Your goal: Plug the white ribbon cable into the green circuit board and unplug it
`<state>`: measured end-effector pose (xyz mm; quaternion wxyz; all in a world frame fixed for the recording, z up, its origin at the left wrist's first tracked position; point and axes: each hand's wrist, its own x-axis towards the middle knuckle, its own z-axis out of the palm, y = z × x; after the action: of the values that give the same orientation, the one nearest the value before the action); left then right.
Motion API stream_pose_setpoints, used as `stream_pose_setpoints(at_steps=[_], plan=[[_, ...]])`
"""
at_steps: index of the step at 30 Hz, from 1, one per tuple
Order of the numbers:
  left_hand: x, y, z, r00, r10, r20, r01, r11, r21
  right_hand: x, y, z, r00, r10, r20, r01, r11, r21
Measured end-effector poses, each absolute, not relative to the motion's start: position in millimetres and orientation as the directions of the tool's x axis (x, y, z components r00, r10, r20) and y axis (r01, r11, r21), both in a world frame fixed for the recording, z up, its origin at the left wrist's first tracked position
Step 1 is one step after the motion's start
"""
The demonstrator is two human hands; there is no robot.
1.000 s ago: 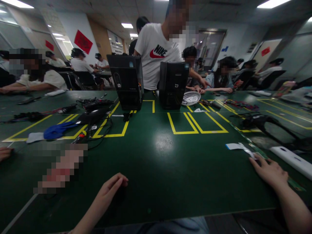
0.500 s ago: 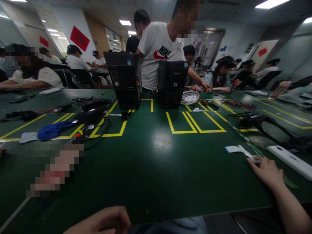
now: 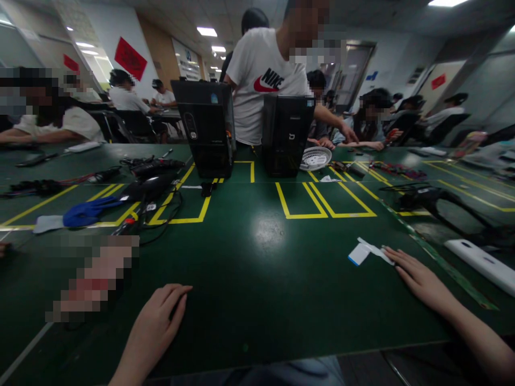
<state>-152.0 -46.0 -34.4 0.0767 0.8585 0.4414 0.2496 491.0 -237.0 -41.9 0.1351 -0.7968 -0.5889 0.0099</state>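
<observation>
On the green tabletop (image 3: 257, 300) in front of me, my right hand (image 3: 418, 279) lies with its fingers stretched out flat. Its fingertips touch one end of a folded white strip with a blue edge (image 3: 360, 252); whether it is paper or a flat ribbon cable I cannot tell. The thumb is apart from the strip. To the left, my left hand (image 3: 161, 313) rests on the table with nothing in it, fingers extended and thumb a little apart.
Two black computer towers (image 3: 207, 128) stand at the back, a person in a white shirt (image 3: 257, 69) behind them. At left lie a blue cloth item (image 3: 90, 212) and black cables (image 3: 161, 166). A white oblong object (image 3: 480, 262) and a white round basket (image 3: 316, 158) are on the right.
My left hand has come up from the table's front edge onto the tabletop, its fingers straightening. My right hand has slid left, and the white strip has shifted left and turned with it.
</observation>
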Motion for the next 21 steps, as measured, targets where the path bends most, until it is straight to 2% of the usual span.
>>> stream_pose_setpoints(at_steps=[3, 6, 11, 16, 21], plan=[[-149, -42, -41, 0.513, 0.774, 0.371, 0.736, -0.619, 0.274, 464, -225, -41, 0.212, 0.968, 0.134, 0.937, -0.163, -0.308], [-147, -40, -44, 0.521, 0.772, 0.365, 0.74, -0.621, 0.257, 420, -204, -34, 0.081, 0.989, 0.121, 0.932, -0.033, -0.36], [-146, -39, -44, 0.515, 0.791, 0.33, 0.747, -0.603, 0.279, 332, -156, -15, -0.19, 0.974, 0.12, 0.885, 0.223, -0.409], [-148, -38, -44, 0.508, 0.798, 0.324, 0.752, -0.594, 0.286, 259, -110, -5, -0.445, 0.882, 0.154, 0.77, 0.465, -0.437], [-145, -41, -45, 0.492, 0.806, 0.33, 0.729, -0.588, 0.351, 216, -85, -4, -0.554, 0.803, 0.219, 0.693, 0.591, -0.413]])
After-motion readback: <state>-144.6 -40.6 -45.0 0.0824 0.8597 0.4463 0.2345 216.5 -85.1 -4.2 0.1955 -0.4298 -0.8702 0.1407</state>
